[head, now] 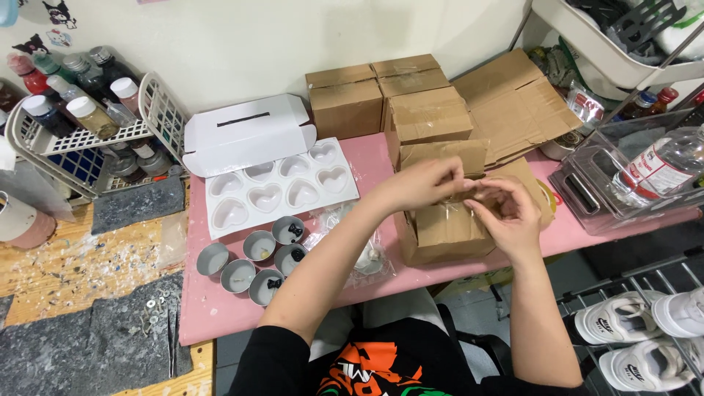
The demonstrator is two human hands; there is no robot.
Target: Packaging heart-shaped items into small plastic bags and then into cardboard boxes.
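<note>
Both my hands meet above an open brown cardboard box [444, 231] at the front of the pink table [220, 308]. My left hand [425, 183] has its fingers pinched together over the box's flap. My right hand [506, 209] is curled beside it, fingertips touching the left hand's. Something small seems pinched between them, but I cannot make out what it is. A clear plastic bag [359, 257] lies under my left forearm.
A white heart-cavity mould tray [282, 191] and an open white box [246, 132] lie at left, with several small metal cups [257, 260] in front. More cardboard boxes [381, 92] stand behind. A basket of bottles [73, 110] is far left; a clear bin [631, 180] and a shoe rack [638, 323] are at right.
</note>
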